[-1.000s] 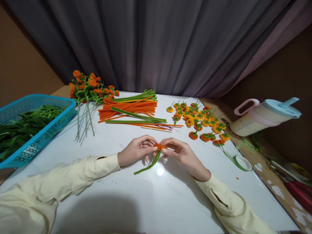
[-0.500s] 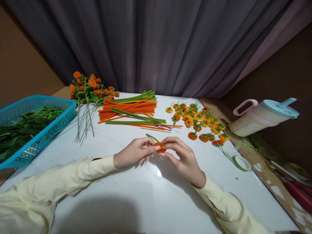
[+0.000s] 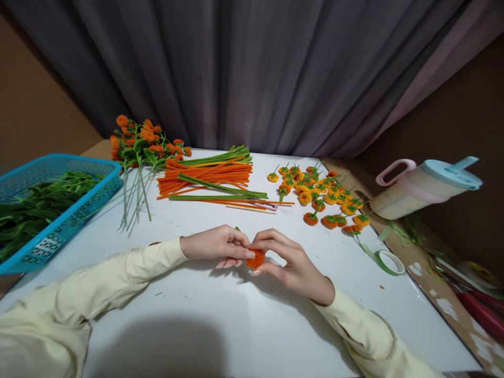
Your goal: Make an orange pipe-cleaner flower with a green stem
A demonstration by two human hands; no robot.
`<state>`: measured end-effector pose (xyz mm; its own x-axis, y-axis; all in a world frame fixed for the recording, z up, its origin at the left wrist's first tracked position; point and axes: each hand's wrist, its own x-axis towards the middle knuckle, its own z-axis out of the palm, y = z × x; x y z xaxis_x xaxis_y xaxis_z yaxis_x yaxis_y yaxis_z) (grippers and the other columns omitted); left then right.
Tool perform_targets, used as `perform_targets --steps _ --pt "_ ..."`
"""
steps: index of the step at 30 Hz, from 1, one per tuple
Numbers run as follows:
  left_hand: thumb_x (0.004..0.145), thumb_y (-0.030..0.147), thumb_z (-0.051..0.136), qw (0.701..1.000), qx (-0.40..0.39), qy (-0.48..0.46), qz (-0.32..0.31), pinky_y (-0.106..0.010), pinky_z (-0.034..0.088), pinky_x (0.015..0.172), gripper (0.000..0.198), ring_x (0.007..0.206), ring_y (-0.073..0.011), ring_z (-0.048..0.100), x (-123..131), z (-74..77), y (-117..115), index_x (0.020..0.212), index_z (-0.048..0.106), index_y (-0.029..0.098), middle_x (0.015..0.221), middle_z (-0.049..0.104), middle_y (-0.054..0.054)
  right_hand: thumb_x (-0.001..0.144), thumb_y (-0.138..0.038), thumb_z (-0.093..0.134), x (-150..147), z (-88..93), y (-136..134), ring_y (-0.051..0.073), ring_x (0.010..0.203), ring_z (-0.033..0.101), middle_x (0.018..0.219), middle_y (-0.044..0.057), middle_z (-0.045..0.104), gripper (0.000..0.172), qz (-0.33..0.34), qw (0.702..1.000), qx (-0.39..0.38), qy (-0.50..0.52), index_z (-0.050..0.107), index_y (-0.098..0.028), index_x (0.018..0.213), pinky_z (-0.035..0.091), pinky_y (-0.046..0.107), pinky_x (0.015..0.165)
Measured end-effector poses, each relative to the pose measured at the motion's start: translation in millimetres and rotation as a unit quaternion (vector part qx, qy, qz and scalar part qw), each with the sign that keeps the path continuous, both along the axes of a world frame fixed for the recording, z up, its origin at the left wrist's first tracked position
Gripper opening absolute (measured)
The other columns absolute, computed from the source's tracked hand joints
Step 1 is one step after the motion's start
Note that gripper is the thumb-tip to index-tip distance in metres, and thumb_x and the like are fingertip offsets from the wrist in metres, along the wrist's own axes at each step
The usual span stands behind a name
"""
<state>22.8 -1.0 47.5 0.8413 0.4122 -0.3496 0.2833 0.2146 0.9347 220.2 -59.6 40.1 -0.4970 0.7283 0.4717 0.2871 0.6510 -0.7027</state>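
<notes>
Between my two hands is a small orange pipe-cleaner flower (image 3: 255,258), held above the white table (image 3: 189,325). My left hand (image 3: 220,245) pinches its left side between thumb and fingers; a short green tip shows behind those fingers. On the flower's right edge, the thumb and fingertips of my right hand (image 3: 289,260) close around the rim. Beyond my hands lie orange pipe cleaners (image 3: 205,176) and green pipe cleaners (image 3: 220,156) in a stack. Several orange and yellow flower heads (image 3: 305,197) with green stems spread to the right of it.
At left stands a blue basket (image 3: 84,210) of green leaf pieces (image 3: 47,202). Finished-looking orange flowers (image 3: 145,137) lie behind it. Green tape (image 3: 389,262) rests near the right edge, with a lidded tumbler (image 3: 425,191) and red-handled tool (image 3: 480,315) beyond. A grey curtain (image 3: 244,73) hangs behind.
Both hands have come slightly nearer to me with the flower. It is turned so that more of its round orange face shows, and less of the green stem is visible.
</notes>
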Motion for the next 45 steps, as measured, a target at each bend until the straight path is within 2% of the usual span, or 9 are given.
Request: perform_targets --steps 4,9,16,20,26,32,35,39,45 --pt "0.073 0.04 0.066 0.998 -0.037 0.009 -0.049 -0.017 0.03 0.037 0.028 0.039 -0.004 0.041 0 -0.9 0 0.069 0.055 0.015 0.05 0.05 0.006 0.081 -0.029 0.063 -5 -2.6 -3 0.015 0.08 0.058 0.09 0.008 0.058 0.02 0.029 0.999 -0.012 0.009 0.06 -0.017 0.097 0.051 0.028 0.072" --pt "0.073 0.037 0.066 0.997 -0.031 0.004 -0.073 -0.015 0.036 0.038 0.025 0.039 -0.0043 0.045 -1 -0.9 3 0.069 0.055 0.015 0.049 0.051 0.006 0.083 -0.023 0.061 -6 -4.1 -3 0.014 0.081 0.058 0.091 0.008 0.059 0.016 0.039 0.999 -0.019 0.019 0.061 -0.016 0.098 0.051 0.027 0.073" --pt "0.075 0.04 0.062 0.996 0.061 0.025 0.064 -0.017 0.041 0.04 0.029 0.04 -0.0064 0.05 3 -7.7 3 0.082 0.055 0.013 0.053 0.056 0.004 0.085 -0.022 0.057 6 -0.6 8 0.015 0.083 0.061 0.097 0.008 0.063 0.019 -0.038 0.993 -0.106 -0.021 0.06 -0.017 0.103 0.052 0.029 0.074" --pt "0.077 0.036 0.058 0.984 0.136 0.038 0.107 -0.018 0.038 0.039 0.022 0.038 -0.0071 0.047 6 -13.3 -5 0.08 0.053 0.014 0.051 0.054 0.005 0.085 -0.017 0.051 1 -11.9 8 0.013 0.072 0.06 0.082 0.005 0.064 0.011 -0.103 0.993 -0.032 -0.048 0.06 -0.017 0.091 0.051 0.026 0.067" --pt "0.073 0.022 0.056 0.954 0.268 0.052 0.125 -0.017 0.034 0.047 0.007 0.048 -0.0065 0.044 8 -26.7 -11 0.073 0.055 0.015 0.052 0.047 0.007 0.079 -0.012 0.047 -10 -34.4 7 0.014 0.064 0.055 0.073 0.004 0.059 0.009 -0.13 0.985 0.071 -0.089 0.054 -0.016 0.082 0.047 0.026 0.057" --pt "0.072 0.02 0.055 0.939 0.312 0.041 0.136 -0.017 0.034 0.052 0.006 0.054 -0.007 0.041 9 -31.4 -10 0.074 0.056 0.015 0.057 0.045 0.006 0.075 -0.013 0.052 -13 -37.4 7 0.012 0.061 0.055 0.072 0.001 0.059 0.006 -0.165 0.985 -0.048 -0.003 0.055 -0.017 0.078 0.046 0.023 0.058" --pt "0.074 0.026 0.057 0.96 0.239 0.006 0.147 -0.017 0.031 0.046 0.012 0.049 -0.0056 0.039 8 -32.5 -8 0.075 0.053 0.015 0.055 0.044 0.007 0.075 -0.018 0.055 -10 -34.4 11 0.013 0.068 0.057 0.078 0.003 0.061 0.007 -0.145 0.978 -0.141 0.048 0.058 -0.016 0.082 0.048 0.025 0.063" --pt "0.079 0.041 0.056 0.987 0.072 -0.031 0.143 -0.017 0.025 0.035 0.027 0.035 -0.0033 0.035 4 -34.6 0 0.082 0.052 0.015 0.053 0.049 0.007 0.075 -0.03 0.064 -3 -26.9 17 0.013 0.071 0.06 0.081 0.005 0.064 0.02 -0.101 0.932 -0.321 0.136 0.06 -0.014 0.086 0.049 0.027 0.068" --pt "0.08 0.043 0.056 0.985 0.044 -0.053 0.158 -0.015 0.028 0.035 0.028 0.034 -0.0025 0.038 2 -39.1 6 0.085 0.054 0.015 0.053 0.05 0.007 0.067 -0.032 0.075 -3 -28.4 19 0.012 0.06 0.062 0.069 0.001 0.066 0.028 -0.048 0.869 -0.435 0.231 0.058 -0.015 0.08 0.05 0.026 0.063"
